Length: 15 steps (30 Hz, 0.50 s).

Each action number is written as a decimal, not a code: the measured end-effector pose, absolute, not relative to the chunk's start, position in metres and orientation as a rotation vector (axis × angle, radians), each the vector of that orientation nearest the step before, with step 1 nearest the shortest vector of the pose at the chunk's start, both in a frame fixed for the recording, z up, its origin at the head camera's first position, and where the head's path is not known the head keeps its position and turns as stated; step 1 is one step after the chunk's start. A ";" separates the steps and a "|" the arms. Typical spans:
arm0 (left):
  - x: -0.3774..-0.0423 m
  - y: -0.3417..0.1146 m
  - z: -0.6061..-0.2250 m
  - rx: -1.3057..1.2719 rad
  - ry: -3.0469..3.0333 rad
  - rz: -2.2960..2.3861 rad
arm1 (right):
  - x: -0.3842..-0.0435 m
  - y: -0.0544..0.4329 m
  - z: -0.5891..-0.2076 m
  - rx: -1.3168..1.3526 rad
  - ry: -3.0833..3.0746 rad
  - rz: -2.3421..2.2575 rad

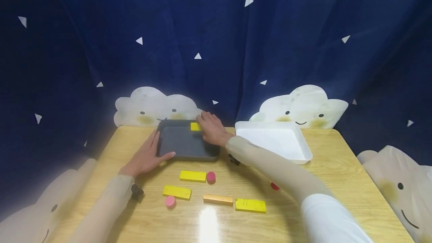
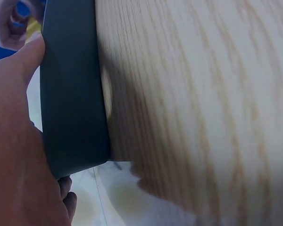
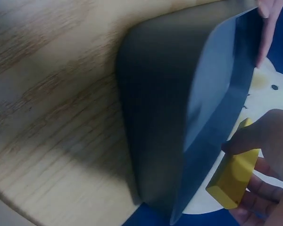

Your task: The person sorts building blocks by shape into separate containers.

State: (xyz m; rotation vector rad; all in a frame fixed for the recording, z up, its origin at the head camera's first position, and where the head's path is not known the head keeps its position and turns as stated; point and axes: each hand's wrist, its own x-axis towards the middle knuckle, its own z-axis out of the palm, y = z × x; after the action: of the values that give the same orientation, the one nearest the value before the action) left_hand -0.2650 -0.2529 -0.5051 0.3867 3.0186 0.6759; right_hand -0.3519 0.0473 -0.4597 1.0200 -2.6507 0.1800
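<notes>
1. Left hand (image 1: 145, 156): its grip is spread rather than clasped, the fingers lying along the left wall of the grey tray (image 1: 183, 145) and the straight thumb on its near rim.
2. Pink disc (image 1: 170, 201): short, round, matt, just in front of a flat oblong yellow block (image 1: 177, 192) set slightly askew.
3. The grey tray: smooth, shallow, round-cornered, on the pale, wood-grained bench (image 1: 135, 213). A second yellow block (image 1: 193, 176) lies nearer, beside a crimson disc (image 1: 210, 177).
4. Right hand (image 1: 213, 128): reaching across to the tray's far right side, its grip pinches a held yellow block (image 3: 233, 181) between thumb and fingers. That block is at the far rim; whether it touches is hard to judge.
5. Orange bar (image 1: 218, 199): slim and straight, left of a dark-marked yellow block (image 1: 250, 205).
6. White tray (image 1: 270, 141): glossy, shallow, rectangular. Nearer, a red disc (image 1: 275, 186) is partly hidden by the right sleeve (image 1: 270, 162).
</notes>
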 end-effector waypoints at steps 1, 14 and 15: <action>-0.265 -0.253 -0.505 0.384 3.018 0.675 | -0.353 0.046 -0.461 1.016 -2.662 0.182; -0.265 -0.252 -0.505 0.387 3.018 0.675 | -0.366 0.040 -0.477 0.932 -2.778 0.106; -0.265 -0.253 -0.505 0.387 3.020 0.674 | -0.367 0.040 -0.478 0.929 -2.774 0.101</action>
State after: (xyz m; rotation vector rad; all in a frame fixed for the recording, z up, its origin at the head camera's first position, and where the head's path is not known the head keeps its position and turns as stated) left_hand -0.2654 -0.2527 -0.5050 0.3867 3.0198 0.6744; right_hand -0.3668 0.0401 -0.4781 0.9292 -2.7744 0.1010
